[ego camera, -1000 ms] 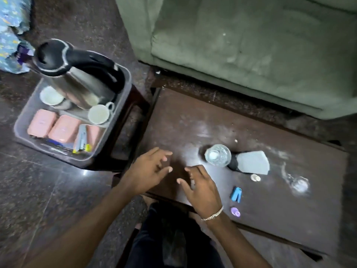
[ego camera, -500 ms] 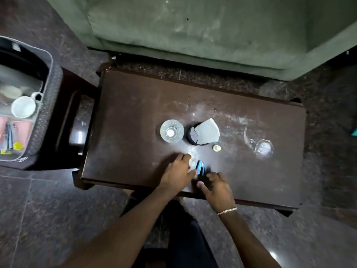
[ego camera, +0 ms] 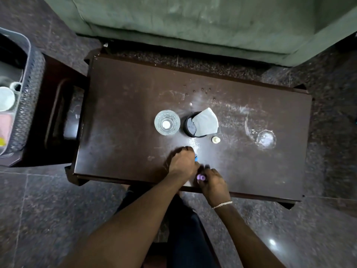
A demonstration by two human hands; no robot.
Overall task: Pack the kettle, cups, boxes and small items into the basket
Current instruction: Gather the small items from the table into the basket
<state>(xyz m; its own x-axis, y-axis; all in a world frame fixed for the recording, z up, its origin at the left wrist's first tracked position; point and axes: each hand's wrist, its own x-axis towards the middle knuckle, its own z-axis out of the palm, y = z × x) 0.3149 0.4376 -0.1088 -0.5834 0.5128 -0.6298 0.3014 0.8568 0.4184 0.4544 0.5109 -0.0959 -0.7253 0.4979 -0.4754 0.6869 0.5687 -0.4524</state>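
Left hand curled over blue item, right hand pinching purple piece, lower centre of counter. Best secured firmly before carrying to basket, far left.

Nothing here can be read — no words, brand marks or numbers show on anything on the dark table or in the grey basket — all surfaces look plain or blurred.

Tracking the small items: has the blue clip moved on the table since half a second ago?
Yes. The blue clip sits under the left hand now, shifted left relative to the drinking glass.
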